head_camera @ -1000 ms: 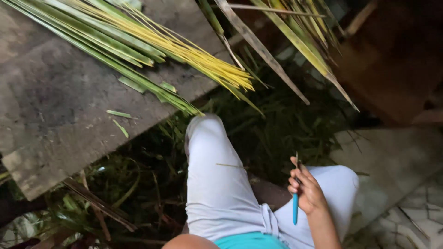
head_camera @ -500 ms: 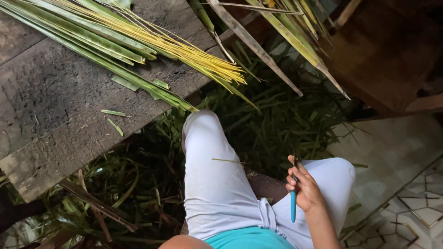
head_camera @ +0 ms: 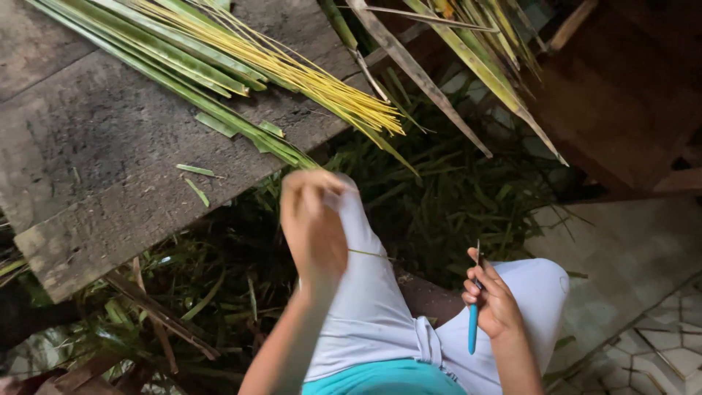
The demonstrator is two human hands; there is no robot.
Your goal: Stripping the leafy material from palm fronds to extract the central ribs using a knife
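Note:
I sit with my legs in white trousers [head_camera: 365,307] below a worn wooden bench. My right hand [head_camera: 493,296] rests over my right knee and grips a small knife with a blue handle [head_camera: 474,327], blade pointing up. My left hand [head_camera: 313,223] is raised over my left knee, blurred by motion, fingers loosely curled toward the tips of the green leaf strips; it seems to hold nothing. A bundle of thin yellow leaf ribs [head_camera: 292,73] and long green palm leaflets [head_camera: 183,73] lies across the bench. One thin rib [head_camera: 365,254] lies on my left thigh.
The grey wooden bench [head_camera: 95,168] fills the upper left, with small green scraps [head_camera: 196,181] on it. Cut green leaf waste [head_camera: 453,197] covers the ground between bench and legs. Dry palm fronds [head_camera: 453,66] hang at top centre. Dark wooden furniture [head_camera: 629,88] stands at right, patterned tiles [head_camera: 658,351] below.
My left arm has come up into view from below and now reaches over my left knee toward the bench. The right hand with the knife has barely shifted.

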